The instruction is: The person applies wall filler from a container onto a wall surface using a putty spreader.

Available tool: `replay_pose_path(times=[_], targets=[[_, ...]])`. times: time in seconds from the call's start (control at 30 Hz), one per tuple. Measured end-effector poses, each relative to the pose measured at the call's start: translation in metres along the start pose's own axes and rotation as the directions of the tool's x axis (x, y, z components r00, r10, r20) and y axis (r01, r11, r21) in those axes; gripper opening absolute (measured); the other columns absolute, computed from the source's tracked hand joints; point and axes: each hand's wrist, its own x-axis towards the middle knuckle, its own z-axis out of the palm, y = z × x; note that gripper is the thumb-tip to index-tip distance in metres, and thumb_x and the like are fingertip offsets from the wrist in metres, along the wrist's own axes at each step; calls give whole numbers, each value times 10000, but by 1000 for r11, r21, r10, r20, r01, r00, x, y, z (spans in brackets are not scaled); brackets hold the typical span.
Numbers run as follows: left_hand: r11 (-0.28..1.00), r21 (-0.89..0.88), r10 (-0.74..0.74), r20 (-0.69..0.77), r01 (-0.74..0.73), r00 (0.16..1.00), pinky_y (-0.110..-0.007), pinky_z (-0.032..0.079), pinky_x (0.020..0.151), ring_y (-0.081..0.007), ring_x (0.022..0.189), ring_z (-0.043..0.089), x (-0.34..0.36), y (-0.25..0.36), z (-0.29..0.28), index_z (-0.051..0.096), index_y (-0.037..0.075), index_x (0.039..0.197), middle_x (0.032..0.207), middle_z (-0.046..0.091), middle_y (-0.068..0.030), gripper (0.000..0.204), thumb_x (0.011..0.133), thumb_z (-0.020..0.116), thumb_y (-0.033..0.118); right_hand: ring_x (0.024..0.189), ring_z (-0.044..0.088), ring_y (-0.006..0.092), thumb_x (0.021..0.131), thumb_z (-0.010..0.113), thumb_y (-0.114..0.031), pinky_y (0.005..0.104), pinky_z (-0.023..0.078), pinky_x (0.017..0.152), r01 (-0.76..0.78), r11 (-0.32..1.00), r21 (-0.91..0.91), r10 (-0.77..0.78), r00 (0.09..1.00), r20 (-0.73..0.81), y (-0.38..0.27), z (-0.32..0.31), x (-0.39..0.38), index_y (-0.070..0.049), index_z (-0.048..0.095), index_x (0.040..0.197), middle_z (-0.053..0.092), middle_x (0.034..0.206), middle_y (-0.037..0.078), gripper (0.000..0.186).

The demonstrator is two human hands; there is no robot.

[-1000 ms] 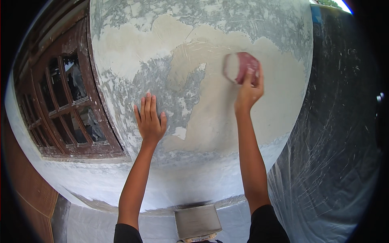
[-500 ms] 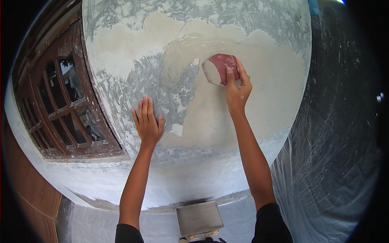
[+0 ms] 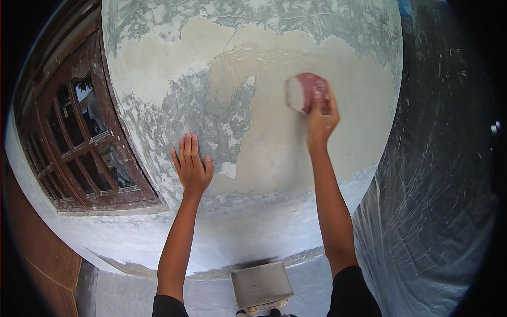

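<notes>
In my right hand [image 3: 322, 126] is a red putty spreader [image 3: 315, 89], a flat plate with pale filler over its left part. Thumb and fingers pinch it at its right edge, against or close to the wall; motion smears it slightly. Around it lies a broad coat of beige filler [image 3: 348, 137], with ridges and a ragged upper border. My left hand [image 3: 191, 168] rests flat with fingers stretched on the grey, patchy part of the wall [image 3: 185, 108], left of the filler's edge.
A brown wooden window [image 3: 87, 142] with dusty panes stands at the left. Clear plastic sheeting [image 3: 422, 222] hangs at the right. Below, a grey, box-like thing [image 3: 262, 285] sits near the wall's foot on a pale covered floor [image 3: 206, 298]. A brown woven mat [image 3: 42, 264] is at lower left.
My right hand has moved the spreader to the right across the beige filler. My left hand stays flat on the wall at about the same spot.
</notes>
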Motion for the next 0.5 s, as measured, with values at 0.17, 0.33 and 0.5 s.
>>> replay_pose_path(times=[0.17, 0.33, 0.5], targets=[[1000, -5, 6, -9, -6, 1000, -520, 113, 1210, -302, 1473, 271, 1, 4, 4, 342, 17, 1499, 1567, 346, -144, 615, 944, 467, 253, 1078, 616, 205, 966, 648, -212, 309, 468, 950, -187, 909, 373, 251, 959, -133, -8, -19, 1, -26, 599, 1331, 623, 1258, 124, 413], [1000, 0, -5, 0, 5, 1000, -520, 120, 1209, -300, 1472, 274, 0, 2, 1, 343, 21, 1500, 1563, 352, -142, 618, 947, 473, 263, 1049, 595, 187, 964, 649, -191, 311, 459, 933, -12, 1000, 22, 12, 1000, 12, 1, -6, -11, -81, 610, 1340, 648, 1170, 119, 393], [1000, -7, 1, -11, -1, 1000, -520, 121, 1209, -301, 1470, 279, 0, 4, 3, 347, 24, 1497, 1563, 353, -142, 613, 946, 474, 258, 957, 624, 140, 974, 638, -152, 269, 503, 827, -167, 886, 433, 278, 938, -208, -2, -27, 6, -28, 569, 1363, 667, 1133, 98, 414]])
